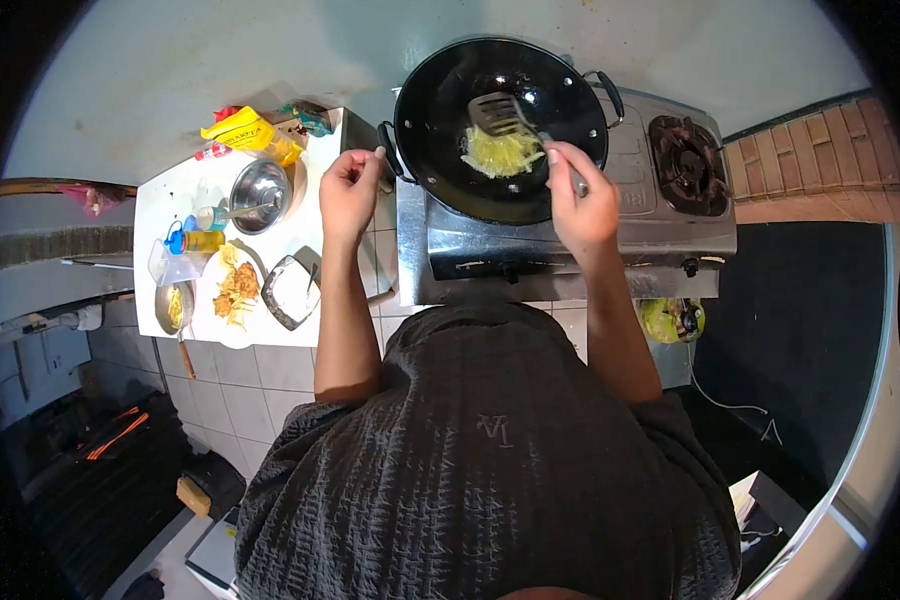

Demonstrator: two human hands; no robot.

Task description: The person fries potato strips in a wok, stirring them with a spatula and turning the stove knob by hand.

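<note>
A black wok (450,190) sits on the left side of the stove, holding a flat yellow patch of shredded food (503,155). My right hand (583,200) grips the handle of a slotted spatula (497,112), whose blade is over the food's upper edge and slightly blurred. Just left of the wok's left handle (390,150) is my left hand (350,195), its fingers curled in and thumb raised. A fingertip comes up against that handle or very near it. What the curled fingers hold, if anything, I cannot make out.
A second burner (688,165) is on the right. The white table at left bears a metal bowl (260,197), an oil bottle (202,241), a plate of fried food (238,335), a dark-rimmed dish of white powder (292,292), a small pan (173,308) and yellow packaging (240,130).
</note>
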